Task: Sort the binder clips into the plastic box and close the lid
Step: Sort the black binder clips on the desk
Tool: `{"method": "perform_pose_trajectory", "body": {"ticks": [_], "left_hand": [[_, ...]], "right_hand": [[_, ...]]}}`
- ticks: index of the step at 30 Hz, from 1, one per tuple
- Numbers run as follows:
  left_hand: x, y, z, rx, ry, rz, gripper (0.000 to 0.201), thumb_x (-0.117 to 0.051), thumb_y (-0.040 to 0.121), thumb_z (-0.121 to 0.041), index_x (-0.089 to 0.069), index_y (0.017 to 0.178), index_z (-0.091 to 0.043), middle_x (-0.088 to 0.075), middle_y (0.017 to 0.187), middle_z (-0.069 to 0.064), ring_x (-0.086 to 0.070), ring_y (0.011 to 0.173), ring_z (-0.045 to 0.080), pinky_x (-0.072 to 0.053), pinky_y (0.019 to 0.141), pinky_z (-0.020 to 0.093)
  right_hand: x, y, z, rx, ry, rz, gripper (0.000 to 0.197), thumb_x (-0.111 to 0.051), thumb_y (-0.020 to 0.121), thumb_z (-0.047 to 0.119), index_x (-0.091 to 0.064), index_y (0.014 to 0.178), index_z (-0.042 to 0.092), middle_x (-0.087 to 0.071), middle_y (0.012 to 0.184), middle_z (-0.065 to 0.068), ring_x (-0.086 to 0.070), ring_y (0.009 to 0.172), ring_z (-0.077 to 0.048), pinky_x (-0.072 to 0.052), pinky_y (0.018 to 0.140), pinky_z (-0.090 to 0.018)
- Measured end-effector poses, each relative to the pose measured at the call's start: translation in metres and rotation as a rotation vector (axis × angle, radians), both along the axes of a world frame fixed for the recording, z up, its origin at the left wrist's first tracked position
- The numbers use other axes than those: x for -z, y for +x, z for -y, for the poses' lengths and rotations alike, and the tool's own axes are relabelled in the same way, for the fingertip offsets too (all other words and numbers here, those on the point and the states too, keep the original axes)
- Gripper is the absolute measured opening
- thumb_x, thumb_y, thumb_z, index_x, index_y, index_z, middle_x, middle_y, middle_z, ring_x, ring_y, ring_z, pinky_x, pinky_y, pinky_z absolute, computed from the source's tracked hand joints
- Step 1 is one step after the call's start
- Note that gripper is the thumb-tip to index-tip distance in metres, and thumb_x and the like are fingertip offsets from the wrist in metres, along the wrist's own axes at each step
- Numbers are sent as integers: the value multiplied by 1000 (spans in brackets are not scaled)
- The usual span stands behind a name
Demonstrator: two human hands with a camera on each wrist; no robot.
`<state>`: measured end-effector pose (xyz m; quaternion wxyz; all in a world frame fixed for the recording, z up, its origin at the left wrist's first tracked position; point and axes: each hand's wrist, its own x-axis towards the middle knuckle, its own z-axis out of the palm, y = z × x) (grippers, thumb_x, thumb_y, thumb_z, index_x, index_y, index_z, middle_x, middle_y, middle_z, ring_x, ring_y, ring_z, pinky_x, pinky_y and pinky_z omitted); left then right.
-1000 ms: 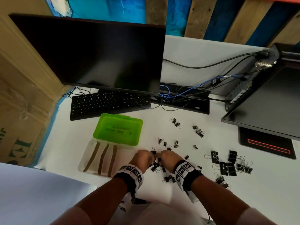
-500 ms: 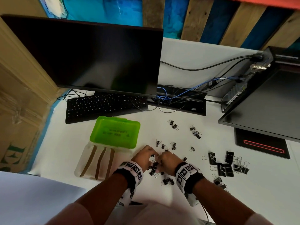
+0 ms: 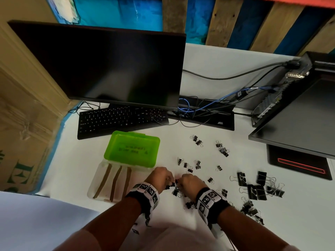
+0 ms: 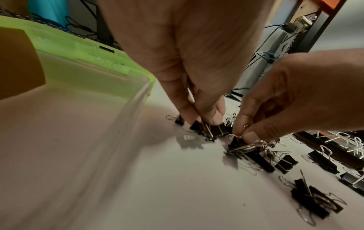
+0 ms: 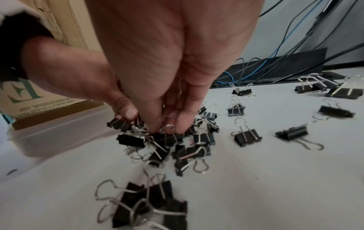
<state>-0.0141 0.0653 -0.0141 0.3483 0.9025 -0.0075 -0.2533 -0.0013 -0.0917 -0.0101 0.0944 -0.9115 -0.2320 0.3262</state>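
A clear plastic box [image 3: 101, 180] with brown dividers lies open, its green lid [image 3: 132, 149] folded back; the same lid [image 4: 82, 51] shows in the left wrist view. Black binder clips lie scattered to its right, small ones [image 3: 197, 164] nearer and large ones [image 3: 257, 189] farther right. Both hands meet over a cluster of small clips just right of the box. My left hand [image 4: 201, 121] pinches a small black clip [image 4: 214, 130] against the table. My right hand [image 5: 167, 124] pinches the wire handle of another small clip [image 5: 169, 138].
A black keyboard [image 3: 119, 120] and monitor [image 3: 101, 66] stand behind the box. Cables [image 3: 199, 109] run along the back, with a dark computer case [image 3: 299, 115] at the right. A cardboard carton [image 3: 20, 142] stands at the left.
Both hands stay together over the same cluster of small clips; only the fingers shift slightly. The head view has swayed a little.
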Motion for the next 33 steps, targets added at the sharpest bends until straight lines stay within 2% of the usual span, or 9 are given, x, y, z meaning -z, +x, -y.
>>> {"method": "perform_pose_trajectory", "body": {"ticks": [5, 8, 11, 15, 18, 21, 23, 28, 33], "left_hand": [[-6, -7, -5, -18, -9, 24, 24, -52, 80, 8, -69, 85, -7, -56, 80, 6, -67, 83, 27, -54, 71, 30], [-11, -12, -2, 4, 47, 54, 21, -53, 84, 0, -64, 98, -11, -65, 89, 8, -64, 86, 24, -48, 75, 28], [-13, -17, -2, 37, -22, -27, 26, -50, 81, 4, -61, 95, -15, -58, 75, 0, -64, 72, 12, -52, 69, 30], [-14, -20, 2, 153, -29, -101, 32, -49, 79, 6, -65, 95, -16, -64, 75, 7, -67, 74, 17, -50, 65, 22], [-10, -25, 8, 258, -18, -133, 37, -46, 81, 6, -66, 105, -16, -63, 88, 10, -61, 73, 11, -50, 67, 23], [-3, -29, 13, 296, 4, -179, 29, -48, 83, 9, -63, 105, -2, -62, 94, 14, -67, 81, 24, -51, 65, 28], [1, -31, 14, 286, 44, -181, 24, -51, 84, 8, -64, 103, 0, -63, 104, 16, -68, 87, 28, -51, 66, 26], [3, -39, 11, 260, 118, -72, 41, -56, 81, 0, -50, 114, -23, -59, 106, 8, -64, 83, 21, -55, 78, 35], [8, -41, 6, 281, 174, -72, 42, -56, 80, 1, -59, 114, -24, -54, 107, 7, -65, 85, 23, -54, 84, 34]], "right_hand": [[1, 2, 6, 63, 43, -28, 19, -43, 89, 15, -57, 102, 12, -62, 104, -16, -61, 95, -35, -49, 78, -39], [2, 1, 7, 150, 89, -44, 32, -45, 88, 14, -44, 119, 16, -62, 108, -16, -61, 96, -34, -51, 81, -42], [5, 2, 6, 171, 96, -66, 51, -49, 88, 19, -32, 136, 24, -61, 113, -18, -62, 100, -35, -51, 85, -41], [4, 5, 3, 166, 77, -77, 34, -44, 89, 19, -48, 123, 20, -61, 114, -17, -61, 100, -35, -51, 83, -38], [3, 6, 2, 196, 105, -82, 33, -49, 87, 17, -44, 120, 17, -62, 106, -17, -62, 92, -33, -52, 78, -38], [3, 10, 0, 133, 118, -104, 54, -50, 88, 12, -29, 136, 25, -64, 100, -19, -63, 85, -31, -52, 77, -38], [2, 15, -3, 48, 74, -129, 65, -49, 88, 9, -21, 143, 29, -62, 108, -22, -62, 96, -33, -51, 86, -39], [2, 22, -13, 16, 61, -135, 53, -50, 84, 10, -40, 135, 20, -60, 118, -22, -59, 108, -37, -48, 93, -39], [8, 21, -9, 100, 169, -106, 33, -47, 87, 10, -57, 117, 19, -64, 112, -19, -61, 103, -33, -48, 88, -33]]}}
